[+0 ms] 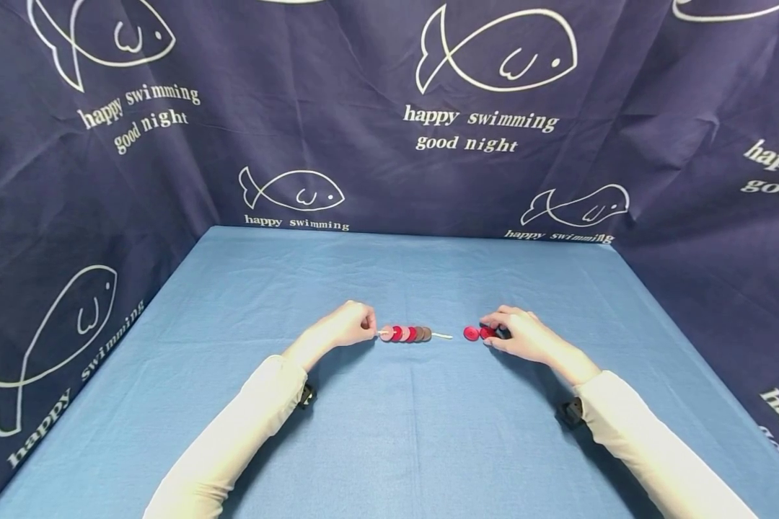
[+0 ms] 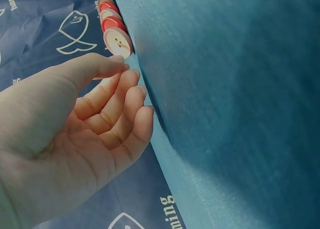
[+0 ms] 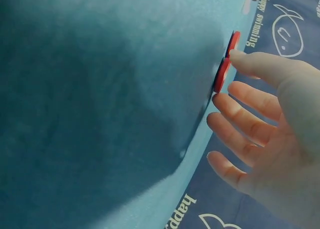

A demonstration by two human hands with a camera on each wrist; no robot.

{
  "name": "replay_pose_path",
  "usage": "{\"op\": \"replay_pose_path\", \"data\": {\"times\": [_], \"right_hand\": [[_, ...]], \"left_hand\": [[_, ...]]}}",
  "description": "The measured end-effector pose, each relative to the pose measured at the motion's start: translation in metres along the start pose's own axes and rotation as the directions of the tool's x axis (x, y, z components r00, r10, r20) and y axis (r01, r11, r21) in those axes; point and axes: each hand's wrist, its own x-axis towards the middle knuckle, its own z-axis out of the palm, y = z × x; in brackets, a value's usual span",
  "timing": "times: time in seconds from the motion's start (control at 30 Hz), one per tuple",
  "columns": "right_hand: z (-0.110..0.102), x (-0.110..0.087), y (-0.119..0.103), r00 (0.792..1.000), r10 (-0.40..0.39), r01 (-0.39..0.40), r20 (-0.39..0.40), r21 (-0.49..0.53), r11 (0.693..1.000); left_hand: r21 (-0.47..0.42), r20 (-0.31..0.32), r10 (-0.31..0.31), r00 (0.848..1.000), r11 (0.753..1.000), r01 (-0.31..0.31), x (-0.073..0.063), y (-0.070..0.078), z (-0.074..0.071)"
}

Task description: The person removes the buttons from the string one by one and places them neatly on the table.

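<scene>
A row of overlapping pink, red and brown buttons (image 1: 405,334) lies on the blue cloth, threaded on a pale string (image 1: 442,336) whose free end sticks out to the right. My left hand (image 1: 355,324) pinches the string's other end between thumb and forefinger, close beside the pink end button (image 2: 118,42). To the right are two loose red buttons, one in the open (image 1: 471,333) and one partly under my right hand (image 1: 518,334). The right thumb touches the red buttons in the right wrist view, and the other fingers are spread and loosely bent.
A blue cloth (image 1: 389,432) covers the table. Dark blue curtains (image 1: 376,130) with white fish drawings and lettering stand behind it and at both sides. A dark wrist device (image 1: 570,413) sits below the right sleeve.
</scene>
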Motion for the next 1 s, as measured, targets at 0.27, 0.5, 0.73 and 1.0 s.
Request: {"op": "replay_pose_path", "data": {"times": [0.27,0.5,0.73,1.0], "right_hand": [[-0.007,0.006,-0.003,0.998,0.054,-0.054,0.045,0.001,0.999],[-0.007,0.011,-0.005,1.000,-0.004,0.004,-0.009,0.012,1.000],[-0.007,0.018,-0.009,0.998,-0.039,0.040,-0.044,0.029,0.999],[-0.006,0.026,-0.017,1.000,-0.024,0.024,-0.008,0.066,0.998]], "left_hand": [[-0.001,-0.006,-0.014,1.000,1.000,0.014,0.000,0.000,0.000],[0.010,-0.003,-0.026,1.000,1.000,0.026,0.000,0.000,-0.001],[0.006,-0.010,-0.020,1.000,1.000,0.020,-0.001,0.002,-0.001],[0.009,-0.013,-0.020,1.000,1.000,0.020,-0.001,0.003,-0.001]]}}
